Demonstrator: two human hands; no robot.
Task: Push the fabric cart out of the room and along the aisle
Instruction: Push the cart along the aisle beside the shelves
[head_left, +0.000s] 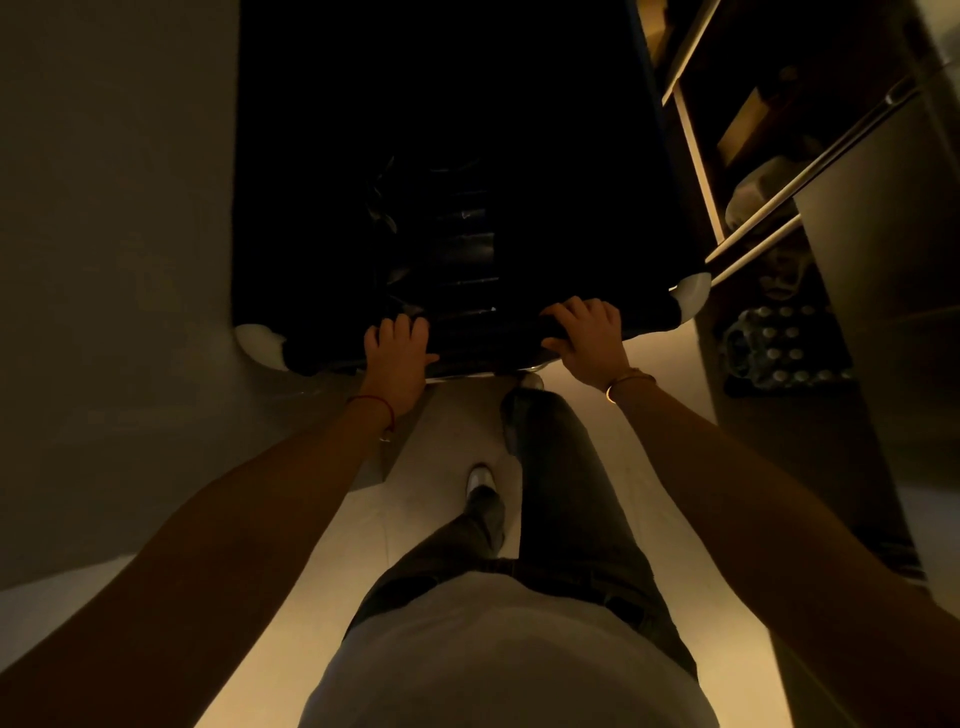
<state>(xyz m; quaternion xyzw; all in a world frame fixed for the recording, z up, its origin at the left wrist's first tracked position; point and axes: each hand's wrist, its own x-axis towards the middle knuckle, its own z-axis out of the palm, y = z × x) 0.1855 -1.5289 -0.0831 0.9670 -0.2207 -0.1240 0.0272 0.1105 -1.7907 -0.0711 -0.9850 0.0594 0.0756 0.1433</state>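
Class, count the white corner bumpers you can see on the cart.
2: one bumper at the near left corner, one at the near right. The cart hides any far ones.

Cart (467, 156) interior is lost in darkness, contents unreadable, and its far end runs off the top edge. Fingertips of both hands curl out of sight over the rim. Shelf (753, 156) items on the right are too dim to identify.

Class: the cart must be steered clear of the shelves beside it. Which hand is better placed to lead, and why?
The right hand: it grips the cart nearest the shelves, so pushing there likely swings it away. The left hand steadies.
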